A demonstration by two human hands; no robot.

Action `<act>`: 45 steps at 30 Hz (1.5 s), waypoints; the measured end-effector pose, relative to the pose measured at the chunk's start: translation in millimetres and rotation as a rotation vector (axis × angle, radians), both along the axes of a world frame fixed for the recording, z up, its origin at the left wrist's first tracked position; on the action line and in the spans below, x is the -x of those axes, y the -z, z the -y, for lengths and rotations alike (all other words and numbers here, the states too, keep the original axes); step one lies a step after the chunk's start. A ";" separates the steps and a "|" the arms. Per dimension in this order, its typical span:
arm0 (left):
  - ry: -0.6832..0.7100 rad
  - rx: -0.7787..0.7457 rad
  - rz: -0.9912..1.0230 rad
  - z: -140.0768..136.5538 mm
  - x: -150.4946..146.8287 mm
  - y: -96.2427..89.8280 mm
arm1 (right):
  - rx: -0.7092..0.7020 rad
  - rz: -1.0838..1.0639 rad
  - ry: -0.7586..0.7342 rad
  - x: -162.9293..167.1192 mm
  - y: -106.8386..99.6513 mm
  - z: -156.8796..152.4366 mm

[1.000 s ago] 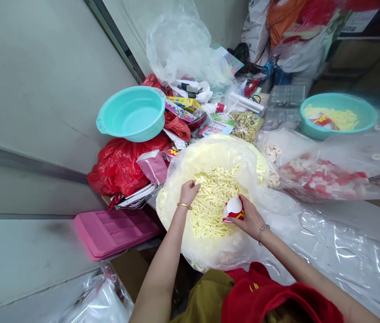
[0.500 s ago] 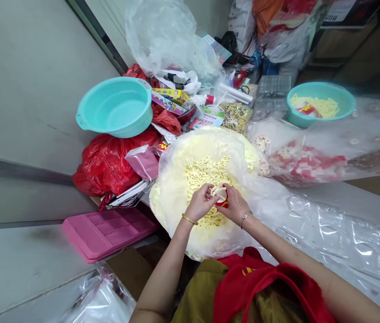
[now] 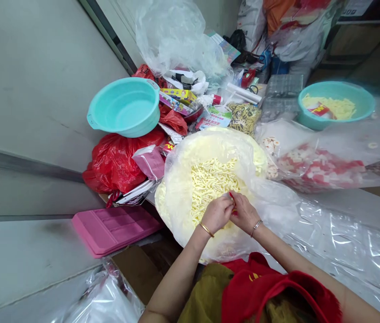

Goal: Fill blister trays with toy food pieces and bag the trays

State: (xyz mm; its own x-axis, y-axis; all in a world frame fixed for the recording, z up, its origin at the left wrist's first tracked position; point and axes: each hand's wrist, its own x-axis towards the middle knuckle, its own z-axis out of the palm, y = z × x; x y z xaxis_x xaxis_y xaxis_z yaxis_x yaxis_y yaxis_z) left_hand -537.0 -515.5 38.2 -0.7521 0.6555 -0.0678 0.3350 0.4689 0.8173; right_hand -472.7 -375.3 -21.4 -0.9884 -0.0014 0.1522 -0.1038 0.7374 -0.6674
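Observation:
My right hand (image 3: 244, 211) is closed around a small red fry box (image 3: 234, 212); only slivers of it show between the fingers. Against the box's top, my left hand (image 3: 219, 211) has its fingers pinched together, hiding whatever is in them. Both hands meet over the near part of a wide, clear plastic bag (image 3: 179, 179), spread open. Inside the bag lies a heap of pale yellow, fry-shaped pieces (image 3: 211, 179), just beyond my hands.
A turquoise basin (image 3: 125, 107) sits on a red plastic bag (image 3: 115, 161) at left. Another turquoise basin (image 3: 306, 117) holds pale pieces and a red fry box. Pink trays (image 3: 119, 229) lie lower left, clear plastic packaging (image 3: 341, 237) right. Clutter fills the back.
My left hand has moved onto the box's opening, where pale pieces showed before; hands now cover most of the box. The whole view has shifted, so things appear farther right.

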 end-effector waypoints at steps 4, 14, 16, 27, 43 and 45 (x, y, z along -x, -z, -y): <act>-0.420 0.192 -0.037 15.4 59.0 12.8 | 0.020 0.027 0.065 -3.0 2.3 -7.9; -0.677 0.302 0.030 18.7 122.1 50.6 | 0.035 0.132 0.123 -8.3 5.0 -14.4; -0.676 0.215 0.092 30.5 111.9 49.3 | 0.042 0.147 0.121 -6.8 7.2 -15.2; -0.746 -0.218 0.605 71.9 67.8 46.0 | 0.072 0.164 0.054 -5.1 8.4 -4.7; -0.345 -0.392 0.899 35.8 23.9 1.1 | 0.068 0.095 0.018 1.1 -5.8 12.9; -0.308 -0.267 0.691 28.0 19.6 1.9 | 0.070 0.074 0.030 1.5 -8.4 14.5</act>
